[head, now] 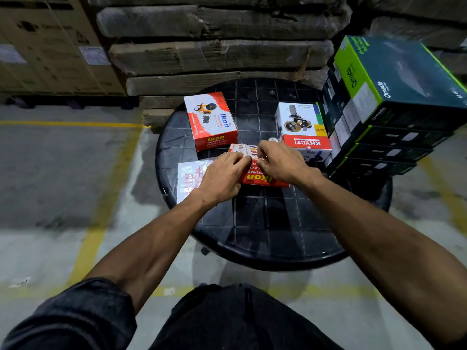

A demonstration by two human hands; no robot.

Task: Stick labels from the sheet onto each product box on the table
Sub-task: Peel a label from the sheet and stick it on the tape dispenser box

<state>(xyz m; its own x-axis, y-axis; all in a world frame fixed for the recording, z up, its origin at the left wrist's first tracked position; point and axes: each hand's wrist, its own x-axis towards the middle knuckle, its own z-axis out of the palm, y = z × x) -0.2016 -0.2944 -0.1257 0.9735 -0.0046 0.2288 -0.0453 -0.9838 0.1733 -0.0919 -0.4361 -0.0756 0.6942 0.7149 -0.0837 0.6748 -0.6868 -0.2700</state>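
Where the label sheet lies flat at the left rim of the round black table, its long side runs away from the person, red-outlined stickers in rows. The left hand and right hand meet with fingertips pinched on the near red Ikon box; whether they hold a label, I cannot tell. Behind stand another Ikon box and the Khyati box; stacked Omada cartons sit far right.

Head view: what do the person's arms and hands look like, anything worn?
Both forearms are bare from roughly the elbow down. The left arm has a dark sleeve pushed up in folds near the elbow; on the right arm no sleeve shows within the frame. The left hand and right hand are bare, with no gloves. No watch, band or ring is visible on either.
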